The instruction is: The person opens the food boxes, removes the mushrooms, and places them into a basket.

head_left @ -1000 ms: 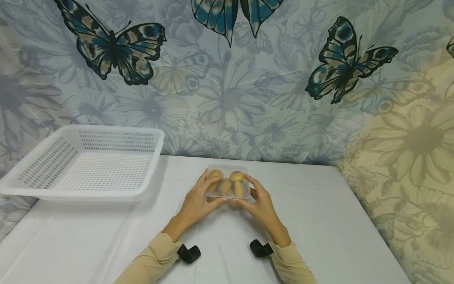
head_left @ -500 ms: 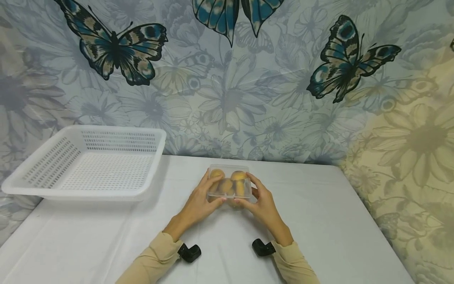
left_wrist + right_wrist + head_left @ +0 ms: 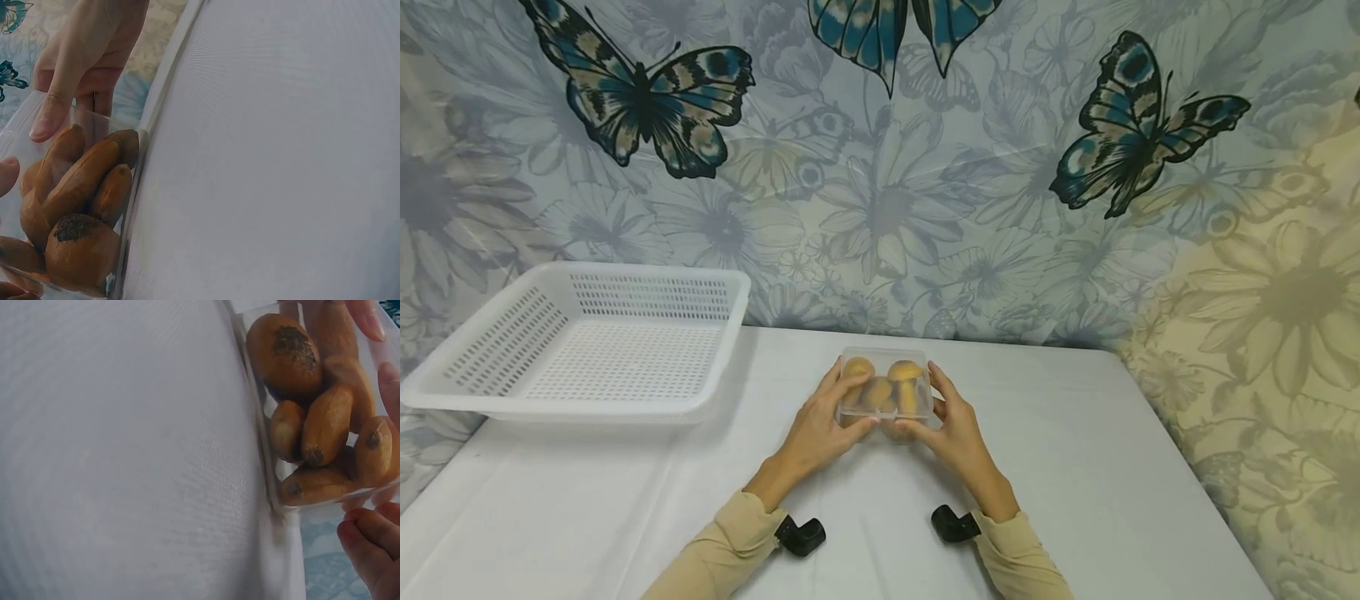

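With both hands I hold a clear plastic box [image 3: 885, 415] of mushrooms over the middle of the white table. The left hand [image 3: 815, 427] grips its left side, thumb at the near edge and fingers along the side and over the lid. On the opposite side the right hand [image 3: 957, 435] has its thumb at the near edge and fingers at the right side. Brownish-yellow mushrooms [image 3: 906, 372] show through the plastic. Several lie packed against the wall in the left wrist view, where one stem base [image 3: 81, 256] is dark and rough. The fingertips under the box are mostly hidden.
A white perforated basket [image 3: 718, 367], with nothing in it, stands at the back left of the white-covered table [image 3: 1060, 467]. Behind hangs a wall cloth [image 3: 887, 208] printed with butterflies and flowers. Black wrist cameras [image 3: 802, 537] sit at both cuffs.
My right index finger has shifted slightly outward at the box's right side. The box and my left hand stay nearly still; the head view has moved a little.
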`<state>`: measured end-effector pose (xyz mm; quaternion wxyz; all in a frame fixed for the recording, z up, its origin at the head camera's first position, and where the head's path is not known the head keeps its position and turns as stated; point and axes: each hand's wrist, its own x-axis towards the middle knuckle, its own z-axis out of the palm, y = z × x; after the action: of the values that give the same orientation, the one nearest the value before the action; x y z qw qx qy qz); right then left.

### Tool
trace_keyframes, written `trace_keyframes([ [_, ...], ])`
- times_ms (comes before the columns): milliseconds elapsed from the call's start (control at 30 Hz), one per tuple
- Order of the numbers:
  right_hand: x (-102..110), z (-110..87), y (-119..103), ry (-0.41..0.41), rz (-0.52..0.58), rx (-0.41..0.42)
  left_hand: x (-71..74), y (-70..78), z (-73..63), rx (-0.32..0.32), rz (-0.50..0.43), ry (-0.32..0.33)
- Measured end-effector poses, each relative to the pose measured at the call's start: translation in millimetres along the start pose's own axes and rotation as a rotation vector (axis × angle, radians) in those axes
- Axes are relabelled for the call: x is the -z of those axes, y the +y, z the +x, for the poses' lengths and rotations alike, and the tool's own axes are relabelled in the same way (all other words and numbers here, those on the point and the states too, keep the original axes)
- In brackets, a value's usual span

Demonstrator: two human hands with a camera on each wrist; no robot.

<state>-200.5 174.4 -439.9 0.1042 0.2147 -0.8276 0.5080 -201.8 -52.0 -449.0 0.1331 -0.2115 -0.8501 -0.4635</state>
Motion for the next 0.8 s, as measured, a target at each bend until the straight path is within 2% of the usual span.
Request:
trace_keyframes([
  [100, 1.4, -0.3, 0.2, -0.012, -0.001, -0.025, -1.3, 0.4, 0.8, -0.041, 0.004, 0.025],
  [300, 3.1, -0.7, 3.1, -0.025, -0.034, 0.001, 1.2, 1.5, 4.5, -0.160, 0.122, 0.066],
  [433, 3.1, -0.5, 3.7, -0.024, -0.025, -0.004, 0.5, 1.5, 5.8, -0.216, 0.066, 0.056],
  [533, 2.2, 0.1, 3.4, -0.022, -0.020, -0.006, -0.5, 2.2, 6.5, -0.284, 0.040, 0.051],
  [667, 1.8, 0.5, 2.5, -0.027, -0.004, -0.007, -1.0, 3.5, 7.4, -0.376, 0.081, 0.067],
  [800, 1.4, -0.4, 2.8, -0.025, -0.001, -0.009, -2.1, 3.0, 7.4, -0.421, 0.111, 0.070],
])
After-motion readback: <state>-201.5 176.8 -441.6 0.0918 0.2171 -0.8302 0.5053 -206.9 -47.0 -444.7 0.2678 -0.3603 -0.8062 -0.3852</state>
